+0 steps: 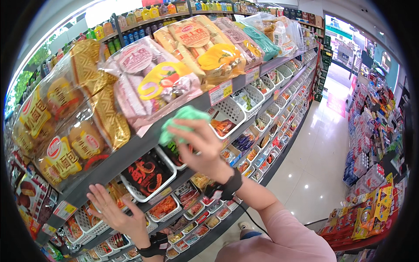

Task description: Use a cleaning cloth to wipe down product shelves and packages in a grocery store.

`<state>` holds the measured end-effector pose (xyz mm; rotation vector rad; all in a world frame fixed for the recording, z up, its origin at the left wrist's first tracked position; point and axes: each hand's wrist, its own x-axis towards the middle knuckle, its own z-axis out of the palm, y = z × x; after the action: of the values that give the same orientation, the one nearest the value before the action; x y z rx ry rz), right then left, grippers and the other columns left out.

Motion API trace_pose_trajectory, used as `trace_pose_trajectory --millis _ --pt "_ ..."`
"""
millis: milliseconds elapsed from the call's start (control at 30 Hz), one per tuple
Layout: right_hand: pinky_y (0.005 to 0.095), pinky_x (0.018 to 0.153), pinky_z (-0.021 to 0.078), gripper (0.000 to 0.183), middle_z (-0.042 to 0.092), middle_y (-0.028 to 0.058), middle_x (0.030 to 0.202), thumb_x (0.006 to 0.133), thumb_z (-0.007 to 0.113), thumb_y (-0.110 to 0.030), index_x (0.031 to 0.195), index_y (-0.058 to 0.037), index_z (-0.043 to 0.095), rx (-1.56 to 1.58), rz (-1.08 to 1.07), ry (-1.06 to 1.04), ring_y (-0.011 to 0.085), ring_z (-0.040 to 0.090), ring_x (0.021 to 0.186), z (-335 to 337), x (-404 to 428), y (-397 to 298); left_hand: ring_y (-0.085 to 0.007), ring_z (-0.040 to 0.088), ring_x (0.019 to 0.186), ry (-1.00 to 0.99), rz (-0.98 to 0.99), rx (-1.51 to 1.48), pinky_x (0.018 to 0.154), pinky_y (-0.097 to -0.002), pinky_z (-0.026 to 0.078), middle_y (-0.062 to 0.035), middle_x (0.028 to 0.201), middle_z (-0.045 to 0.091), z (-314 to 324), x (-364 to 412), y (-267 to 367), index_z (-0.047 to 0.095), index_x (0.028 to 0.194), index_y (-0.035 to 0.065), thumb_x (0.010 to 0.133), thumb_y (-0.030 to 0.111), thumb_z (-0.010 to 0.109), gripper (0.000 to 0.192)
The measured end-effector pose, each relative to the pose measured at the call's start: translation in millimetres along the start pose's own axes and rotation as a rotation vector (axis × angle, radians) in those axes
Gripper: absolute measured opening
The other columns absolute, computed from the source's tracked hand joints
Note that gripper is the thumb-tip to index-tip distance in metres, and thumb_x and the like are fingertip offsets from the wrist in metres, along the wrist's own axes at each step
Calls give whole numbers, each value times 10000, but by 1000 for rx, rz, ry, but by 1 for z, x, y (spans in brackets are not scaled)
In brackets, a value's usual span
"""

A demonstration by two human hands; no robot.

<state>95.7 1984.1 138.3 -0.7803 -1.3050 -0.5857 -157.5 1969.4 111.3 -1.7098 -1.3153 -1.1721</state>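
My right hand [199, 147] grips a crumpled green cloth [185, 122] against the dark front edge of the top shelf [144, 136]. Just above the cloth lies a pink bag of rolls [154, 75]. My left hand [114, 209] rests with its fingers spread at the same shelf edge, farther left, and appears to hold nothing. Above it sits a clear bag of packaged buns [65, 131] with a gold wrapper top [101, 98]. Between the two hands, below the edge, a white basket [147, 198] holds dark snack packets [147, 173]. Both wrists wear black straps.
Tiers of white plastic baskets [244, 122] with small snack packets run below and away to the right. Price tags [221, 92] line the shelf edge. A yellow bag of rolls [199, 49] lies farther along. Beyond the tiled aisle floor [298, 177] stand stacked goods [363, 157].
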Motion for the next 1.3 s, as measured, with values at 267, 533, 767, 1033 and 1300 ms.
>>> trace_pose_trajectory --millis 267,533,767,1033,1300 --pt "347 765 491 252 662 110 960 749 635 25 982 -64 673 -242 178 406 260 633 870 -81 30 145 -369 262 1359 15 -9 -12 1120 -515 91 -218 1442 322 14 0 23 337 1385 -42 823 20 472 582" --pt "400 812 462 435 559 133 1132 685 641 48 1115 1 591 252 -75 -88 298 557 902 -98 25 147 -329 198 1386 119 -117 -1 1126 -445 104 -154 1455 334 36 -13 24 373 1379 2 947 282 450 521" --pt "357 740 476 424 600 90 1095 648 661 62 1057 -47 643 279 -132 -95 269 580 853 -214 62 266 -294 308 1339 95 -69 357 1138 -470 175 -133 1426 373 19 -2 86 335 1404 56 980 265 408 478" --pt "345 775 499 291 653 93 1000 722 691 10 1001 -74 689 -38 223 130 246 627 898 -277 88 338 -296 287 1356 -18 6 166 1141 -454 110 -150 1434 366 16 0 278 356 1384 10 913 63 392 475" --pt "311 741 492 420 628 49 1095 682 680 51 1073 -103 677 253 80 -19 205 597 864 -221 64 286 -330 307 1351 -128 186 -236 1111 -501 162 -162 1407 408 92 31 427 427 1349 27 706 -47 497 651"
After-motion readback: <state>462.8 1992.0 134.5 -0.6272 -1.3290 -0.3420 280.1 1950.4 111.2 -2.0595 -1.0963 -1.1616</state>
